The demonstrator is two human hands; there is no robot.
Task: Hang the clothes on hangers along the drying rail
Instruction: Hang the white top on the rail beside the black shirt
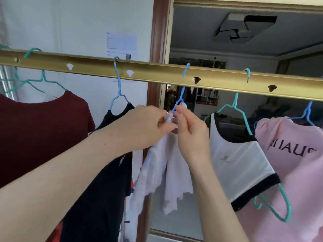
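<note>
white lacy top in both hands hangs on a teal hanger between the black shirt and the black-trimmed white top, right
No: the head view shows its hanger is blue, not teal. The rest holds: the left hand and right hand both pinch the white lacy top, which hangs between the black shirt and the black-trimmed white top.

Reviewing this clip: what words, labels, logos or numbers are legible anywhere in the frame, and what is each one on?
"IIAUS": dark capitals across the pink shirt, cut off at the picture's right edge, so the word is incomplete.
Black shirt: white lettering, partly hidden and too blurred to read.
White top: a small chest mark, too small to read.
Sheet on the wall: printed lines, too small to read.
</note>
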